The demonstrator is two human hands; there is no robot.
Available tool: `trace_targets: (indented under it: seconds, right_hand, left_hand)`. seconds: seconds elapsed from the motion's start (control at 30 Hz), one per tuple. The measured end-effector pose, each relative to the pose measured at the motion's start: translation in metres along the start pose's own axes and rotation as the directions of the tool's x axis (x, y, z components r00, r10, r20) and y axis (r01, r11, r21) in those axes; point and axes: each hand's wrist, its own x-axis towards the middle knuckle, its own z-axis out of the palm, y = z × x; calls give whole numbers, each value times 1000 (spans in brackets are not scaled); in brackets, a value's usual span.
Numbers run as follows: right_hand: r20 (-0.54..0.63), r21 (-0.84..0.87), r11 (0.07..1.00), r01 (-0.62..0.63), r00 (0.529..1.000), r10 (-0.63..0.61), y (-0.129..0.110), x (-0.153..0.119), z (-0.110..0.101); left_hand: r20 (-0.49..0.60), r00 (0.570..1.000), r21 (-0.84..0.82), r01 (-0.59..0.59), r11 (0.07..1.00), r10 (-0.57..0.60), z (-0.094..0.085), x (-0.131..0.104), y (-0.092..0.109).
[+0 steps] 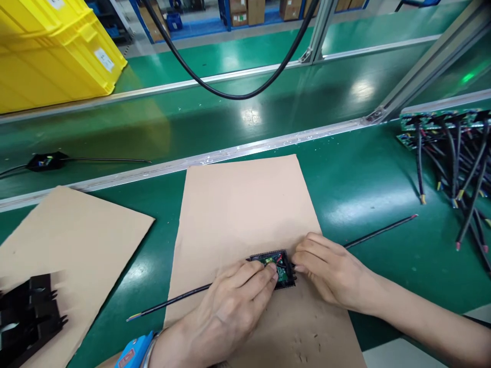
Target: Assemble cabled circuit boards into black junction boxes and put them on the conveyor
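Note:
A small black plastic case [292,281] with a green circuit board [283,275] inside lies on a cardboard sheet [245,204]. Over the case's left part rests my left hand [240,296], fingers bent and gripping it, the fingertips pressed on the board. My right hand [333,271] pinches the black cable [379,231] where it meets the case's right end. That cable runs out behind the hand to the right. From under my left hand a second black cable [172,298] extends left, with coloured wire ends. My fingers hide part of the board.
Black case parts [28,312] sit on another cardboard sheet [103,225] at left. Circuit boards with black cables [456,153] are heaped at right. Beyond the metal rail [245,148] lie a cabled black unit [48,161] and yellow bins [57,61]. A black cable [230,95] hangs overhead.

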Motion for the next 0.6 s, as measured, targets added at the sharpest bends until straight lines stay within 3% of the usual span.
trace_targets:
  seconds: [0.27, 0.5, 0.6]
  right_hand:
    - [23, -80, 997, -14, 1000, 16, -2, -1, 1]
    - [-4, -95, 995, -30, 1000, 30, -2, -2, 1]
    - [-33, -107, 993, -54, 998, 51, -3, -3, 0]
  left_hand:
    - [42, 998, -29, 56, 998, -54, 5, -4, -1]
    - [209, 974, 92, 67, 993, -85, 0, 4, 9]
    - [208, 972, 94, 87, 992, -105, 0, 5, 9]
